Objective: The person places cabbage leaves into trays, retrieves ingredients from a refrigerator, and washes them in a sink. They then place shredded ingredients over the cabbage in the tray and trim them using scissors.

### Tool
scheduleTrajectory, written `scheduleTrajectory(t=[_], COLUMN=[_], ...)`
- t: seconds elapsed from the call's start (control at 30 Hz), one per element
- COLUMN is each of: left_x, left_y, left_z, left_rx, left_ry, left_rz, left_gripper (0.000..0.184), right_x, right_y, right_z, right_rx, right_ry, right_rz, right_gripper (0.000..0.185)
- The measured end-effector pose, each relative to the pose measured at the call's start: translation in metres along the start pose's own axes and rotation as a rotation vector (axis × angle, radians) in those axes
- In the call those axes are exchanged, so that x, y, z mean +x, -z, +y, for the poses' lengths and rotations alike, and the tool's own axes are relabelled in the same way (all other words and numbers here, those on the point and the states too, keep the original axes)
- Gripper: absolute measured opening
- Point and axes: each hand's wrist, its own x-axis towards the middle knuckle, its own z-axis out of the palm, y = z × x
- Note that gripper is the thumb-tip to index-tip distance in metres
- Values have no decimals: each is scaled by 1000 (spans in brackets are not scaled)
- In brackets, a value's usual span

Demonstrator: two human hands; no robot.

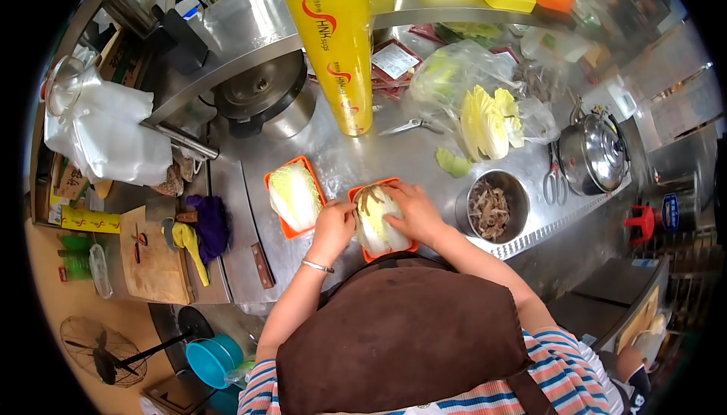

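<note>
At centre frame, the left hand [335, 222], grip unclear, and loosely spread right hand [414, 215] are seemingly arranging brown strips [369, 199] on napa cabbage [375, 231], the next move probably needing light spreading

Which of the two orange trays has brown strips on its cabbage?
The right tray, between the left hand and right hand: brown strips lie on its cabbage. The left tray has none.

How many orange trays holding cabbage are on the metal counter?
2: one orange tray sits left of the left hand, the second tray between that hand and the right hand. The yellow roll could hide others.
</note>
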Motion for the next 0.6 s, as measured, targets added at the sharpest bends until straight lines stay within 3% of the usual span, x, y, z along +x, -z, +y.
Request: scheduleTrajectory(t=[0.07, 0.1, 0.17, 0.23, 0.4, 0.5, 0.6], left_x=[3, 4, 9, 7, 14, 16, 25], left_y=[5, 8, 10, 3, -3, -3, 2], left_z=[1, 2, 9, 11, 15, -7, 8], left_rx=[-312, -309, 0, 93, 387, 267, 381], left_ry=[364, 362, 113, 114, 72, 0, 50], left_rz=[-205, -208, -128, -24, -149, -189, -260], left_gripper=[15, 15, 18, 12, 15, 16, 17], right_x=[-1, 0, 0, 0, 0, -1, -2], right_y=[-3, -3, -2, -8, -5, -6, -5], right_z=[2, 2, 0, 3, -7, -7, -10], right_rx=[4, 6, 5, -56, -46, -62, -37], right_ry=[14, 12, -16, 6, -28, -61, -47], right_rz=[11, 14, -7, 14, 29, -9, 8], right_gripper=[57, 57, 58, 59, 59, 59, 56])
